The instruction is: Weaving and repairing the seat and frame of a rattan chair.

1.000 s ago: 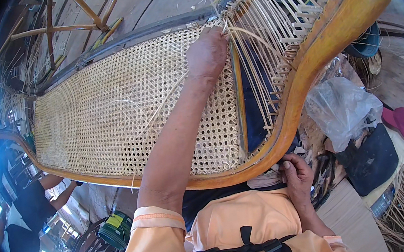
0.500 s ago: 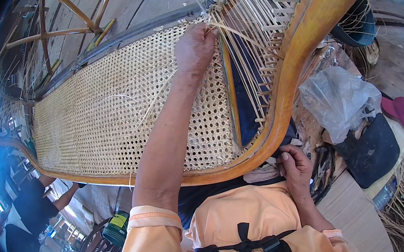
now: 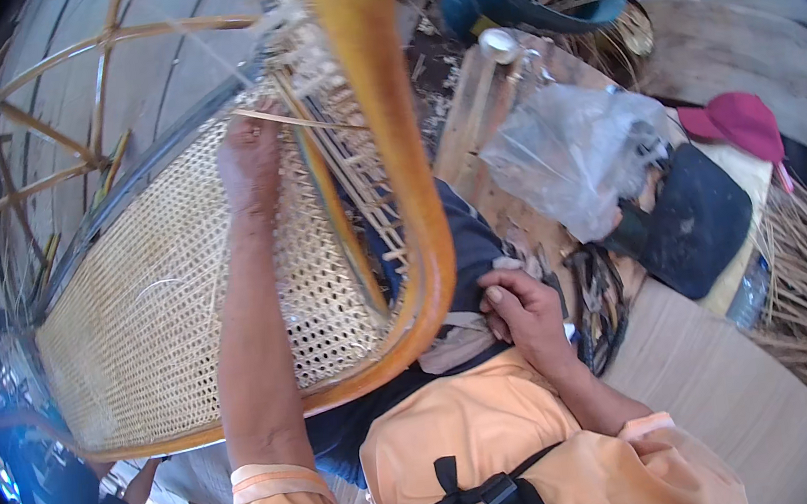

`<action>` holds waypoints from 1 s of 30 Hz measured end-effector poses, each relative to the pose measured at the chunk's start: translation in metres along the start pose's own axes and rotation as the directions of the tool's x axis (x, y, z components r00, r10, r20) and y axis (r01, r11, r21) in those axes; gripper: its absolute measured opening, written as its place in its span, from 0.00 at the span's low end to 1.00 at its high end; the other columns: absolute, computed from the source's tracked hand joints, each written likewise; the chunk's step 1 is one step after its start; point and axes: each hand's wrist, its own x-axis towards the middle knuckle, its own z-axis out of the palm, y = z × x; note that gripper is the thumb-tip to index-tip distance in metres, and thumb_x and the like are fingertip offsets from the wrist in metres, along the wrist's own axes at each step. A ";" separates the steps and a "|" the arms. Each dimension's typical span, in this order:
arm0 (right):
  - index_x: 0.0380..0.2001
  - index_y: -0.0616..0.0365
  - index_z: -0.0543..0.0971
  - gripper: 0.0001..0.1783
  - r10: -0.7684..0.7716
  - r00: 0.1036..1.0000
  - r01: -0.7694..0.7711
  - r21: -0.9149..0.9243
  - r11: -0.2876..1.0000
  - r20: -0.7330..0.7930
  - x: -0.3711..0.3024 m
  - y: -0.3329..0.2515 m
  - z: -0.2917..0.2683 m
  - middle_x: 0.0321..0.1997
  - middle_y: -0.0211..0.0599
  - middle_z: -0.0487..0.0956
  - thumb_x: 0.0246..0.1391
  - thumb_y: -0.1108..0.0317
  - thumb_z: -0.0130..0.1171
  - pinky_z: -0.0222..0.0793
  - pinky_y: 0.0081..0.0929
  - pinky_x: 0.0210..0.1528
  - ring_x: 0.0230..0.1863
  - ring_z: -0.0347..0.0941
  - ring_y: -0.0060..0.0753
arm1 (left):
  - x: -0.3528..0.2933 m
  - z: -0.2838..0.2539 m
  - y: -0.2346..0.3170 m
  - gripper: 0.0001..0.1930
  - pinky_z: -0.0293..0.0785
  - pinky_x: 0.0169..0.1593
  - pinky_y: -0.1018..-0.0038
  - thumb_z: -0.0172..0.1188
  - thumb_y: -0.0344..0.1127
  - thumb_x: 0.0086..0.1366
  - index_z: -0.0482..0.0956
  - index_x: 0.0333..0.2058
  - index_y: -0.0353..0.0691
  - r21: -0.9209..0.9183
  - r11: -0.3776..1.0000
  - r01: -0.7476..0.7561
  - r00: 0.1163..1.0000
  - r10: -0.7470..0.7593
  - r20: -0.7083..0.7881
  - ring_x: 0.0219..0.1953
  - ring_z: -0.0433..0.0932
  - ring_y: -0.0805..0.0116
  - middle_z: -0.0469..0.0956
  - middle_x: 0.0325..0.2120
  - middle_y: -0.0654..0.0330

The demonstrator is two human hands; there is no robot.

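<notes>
Here lies a pale, latticed cane panel (image 3: 154, 308) (amber-framed), left hand (image 3: 249, 162) on it, right hand (image 3: 526, 315) apart, fingers curled, grips unclear.

I watch from the wearer's head, through the left of two fisheye lenses, looking steeply down, with the orange shirt (image 3: 473, 410) close at the lower edge. My view reaches past the left hand (image 3: 251, 160), the right hand (image 3: 525, 313) and the cane panel (image 3: 155, 282) to the floor (image 3: 709, 33), farther off, bending straight edges outward.
</notes>
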 end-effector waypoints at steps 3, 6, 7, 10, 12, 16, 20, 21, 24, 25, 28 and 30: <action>0.40 0.61 0.75 0.08 -0.069 0.998 0.070 0.110 0.991 -0.014 -0.008 -0.006 -0.008 0.26 0.28 0.73 0.58 0.71 0.50 0.60 0.12 0.20 0.20 0.64 0.13 | 0.007 -0.003 -0.018 0.17 0.70 0.42 0.74 0.57 0.45 0.60 0.78 0.43 0.41 0.012 0.997 -0.081 0.996 0.081 0.028 0.36 0.78 0.66 0.80 0.34 0.55; 0.38 0.61 0.75 0.07 -0.203 0.943 0.177 -0.117 0.977 -0.264 -0.019 -0.011 -0.048 0.24 0.27 0.74 0.57 0.72 0.51 0.61 0.13 0.21 0.20 0.66 0.15 | 0.006 0.000 -0.011 0.18 0.70 0.44 0.72 0.56 0.46 0.60 0.78 0.42 0.40 0.143 0.985 -0.100 0.995 0.098 0.022 0.38 0.79 0.62 0.80 0.35 0.54; 0.38 0.60 0.75 0.07 -0.222 0.920 0.183 -0.146 0.972 -0.323 -0.020 -0.013 -0.065 0.24 0.26 0.73 0.57 0.72 0.51 0.61 0.13 0.22 0.20 0.66 0.14 | 0.005 -0.002 -0.009 0.17 0.70 0.44 0.71 0.56 0.45 0.60 0.78 0.43 0.40 0.191 0.971 -0.141 0.990 0.144 0.001 0.39 0.78 0.61 0.79 0.36 0.54; 0.38 0.60 0.76 0.07 -0.341 0.834 0.243 -0.265 0.933 -0.434 -0.019 -0.007 -0.116 0.25 0.24 0.73 0.57 0.71 0.51 0.60 0.11 0.23 0.21 0.64 0.12 | -0.003 0.003 0.003 0.17 0.70 0.44 0.69 0.55 0.45 0.60 0.77 0.44 0.42 0.183 0.972 -0.150 0.987 0.157 -0.023 0.40 0.78 0.57 0.78 0.38 0.52; 0.38 0.59 0.76 0.07 -0.438 0.769 0.294 -0.350 0.889 -0.466 -0.015 -0.012 -0.126 0.25 0.24 0.73 0.57 0.71 0.51 0.60 0.10 0.24 0.21 0.64 0.10 | 0.000 0.001 0.005 0.17 0.70 0.42 0.68 0.55 0.44 0.60 0.76 0.45 0.44 0.217 0.944 -0.249 0.967 0.253 0.009 0.40 0.77 0.55 0.78 0.38 0.52; 0.38 0.61 0.76 0.08 -0.523 0.709 0.355 -0.402 0.844 -0.473 -0.004 -0.043 -0.131 0.25 0.23 0.72 0.57 0.71 0.50 0.59 0.10 0.25 0.23 0.63 0.10 | -0.003 0.000 0.008 0.14 0.71 0.39 0.67 0.55 0.43 0.60 0.78 0.41 0.42 0.338 0.924 -0.180 0.983 0.177 0.039 0.36 0.78 0.53 0.78 0.32 0.50; 0.38 0.62 0.75 0.09 -0.597 0.670 0.390 -0.474 0.789 -0.441 0.026 -0.066 -0.127 0.27 0.25 0.73 0.57 0.71 0.50 0.62 0.11 0.27 0.25 0.65 0.12 | -0.001 0.001 -0.013 0.13 0.71 0.35 0.68 0.55 0.42 0.61 0.78 0.37 0.39 0.197 0.923 -0.330 0.943 0.331 0.028 0.32 0.79 0.56 0.78 0.29 0.48; 0.39 0.62 0.75 0.09 -0.633 0.651 0.451 -0.458 0.766 -0.419 0.035 -0.070 -0.122 0.27 0.26 0.73 0.57 0.71 0.50 0.63 0.11 0.28 0.25 0.66 0.13 | -0.005 0.003 -0.009 0.13 0.71 0.34 0.69 0.55 0.41 0.61 0.78 0.36 0.38 0.176 0.926 -0.335 0.940 0.341 0.000 0.30 0.78 0.58 0.78 0.28 0.48; 0.38 0.63 0.76 0.09 -0.639 0.664 0.500 -0.405 0.765 -0.387 0.053 -0.079 -0.107 0.27 0.27 0.74 0.57 0.70 0.51 0.65 0.13 0.30 0.26 0.68 0.14 | -0.006 0.002 -0.006 0.12 0.71 0.32 0.70 0.56 0.41 0.61 0.78 0.34 0.36 0.194 0.910 -0.367 0.926 0.378 -0.024 0.25 0.77 0.61 0.78 0.26 0.49; 0.37 0.63 0.76 0.09 -0.614 0.698 0.491 -0.377 0.785 -0.369 0.055 -0.080 -0.104 0.26 0.27 0.74 0.56 0.69 0.52 0.65 0.14 0.30 0.27 0.68 0.15 | -0.003 0.003 -0.013 0.12 0.71 0.33 0.70 0.56 0.40 0.61 0.78 0.34 0.36 0.265 0.872 -0.411 0.905 0.426 0.001 0.25 0.77 0.61 0.78 0.27 0.49; 0.35 0.63 0.76 0.09 -0.432 0.889 0.375 -0.297 0.878 -0.154 0.046 -0.086 -0.102 0.26 0.28 0.74 0.56 0.68 0.52 0.66 0.16 0.31 0.27 0.69 0.15 | -0.004 0.002 -0.012 0.12 0.71 0.34 0.70 0.57 0.39 0.60 0.78 0.36 0.37 0.239 0.891 -0.387 0.921 0.388 0.046 0.27 0.77 0.61 0.79 0.27 0.50; 0.34 0.63 0.77 0.09 -0.425 0.904 0.387 -0.334 0.859 -0.044 0.039 -0.084 -0.094 0.25 0.26 0.74 0.56 0.68 0.53 0.66 0.15 0.31 0.27 0.69 0.14 | -0.003 0.000 -0.010 0.12 0.71 0.35 0.71 0.57 0.38 0.59 0.78 0.37 0.37 0.145 0.939 -0.313 0.950 0.308 0.057 0.28 0.77 0.61 0.79 0.28 0.50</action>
